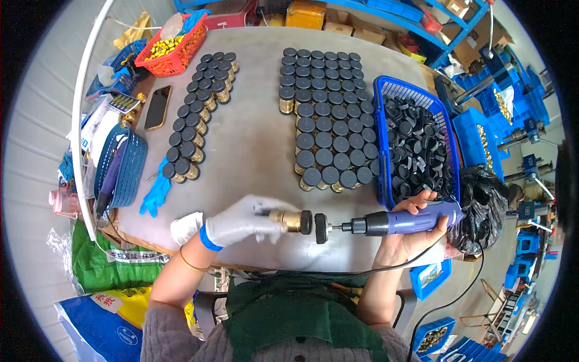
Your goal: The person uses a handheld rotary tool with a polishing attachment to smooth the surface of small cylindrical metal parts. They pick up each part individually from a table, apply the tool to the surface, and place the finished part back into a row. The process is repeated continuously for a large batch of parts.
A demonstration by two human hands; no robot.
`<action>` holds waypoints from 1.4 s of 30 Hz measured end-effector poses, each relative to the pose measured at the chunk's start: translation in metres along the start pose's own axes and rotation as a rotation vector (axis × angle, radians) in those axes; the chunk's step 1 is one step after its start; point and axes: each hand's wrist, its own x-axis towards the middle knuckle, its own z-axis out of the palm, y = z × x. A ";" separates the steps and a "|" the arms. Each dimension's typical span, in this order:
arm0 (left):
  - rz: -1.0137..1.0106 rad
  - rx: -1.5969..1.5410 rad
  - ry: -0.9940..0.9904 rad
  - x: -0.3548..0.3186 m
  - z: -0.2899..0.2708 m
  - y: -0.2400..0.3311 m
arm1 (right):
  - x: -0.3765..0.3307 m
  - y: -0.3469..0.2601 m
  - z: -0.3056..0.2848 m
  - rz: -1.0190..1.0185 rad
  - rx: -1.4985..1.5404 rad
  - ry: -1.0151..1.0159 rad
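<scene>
So the main piece is a ribbed, shiny brass fitting (291, 222) with a flat matte-black cap on its right end, sitting to the left of the near end of the blue basket (379, 151). The left hand (247, 220), in a whitish glove that's a bit motion-blurred, has its fingers closed around the fitting's other end. Bare right hand (416, 238) is wrapped around a smooth purple-and-black power driver (416, 220), right at that basket's near edge. The driver's metal shaft carries a thick black disc (321, 228), facing the fitting's cap just beside it, with a thin gap between.

Container-wise, the blue basket is slatted plastic and heaped with loose black caps (416, 151). Left of it on the smooth grey counter (253, 139) stand tight rows of capped brass fittings (322, 125), then a narrower batch (196, 114) further left. Way over past its far left is an orange-red mesh basket (192, 49) full of small yellow bits. Crinkly black plastic bag (482, 205) sits by its near right corner.
</scene>
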 end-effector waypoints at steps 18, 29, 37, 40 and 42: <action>0.084 1.073 0.210 0.024 0.017 0.010 | 0.004 0.029 0.003 0.031 -0.096 -0.045; 0.371 1.390 0.843 0.067 -0.168 0.042 | 0.011 0.031 0.004 -0.030 -0.190 -0.071; 0.345 1.675 1.102 0.085 -0.173 0.037 | 0.014 0.029 0.001 -0.016 -0.181 -0.070; 0.608 1.580 0.939 0.111 -0.142 0.055 | 0.012 0.034 0.003 0.003 -0.180 -0.059; 0.722 1.458 0.775 0.139 -0.123 0.057 | 0.009 0.035 0.004 0.018 -0.183 -0.067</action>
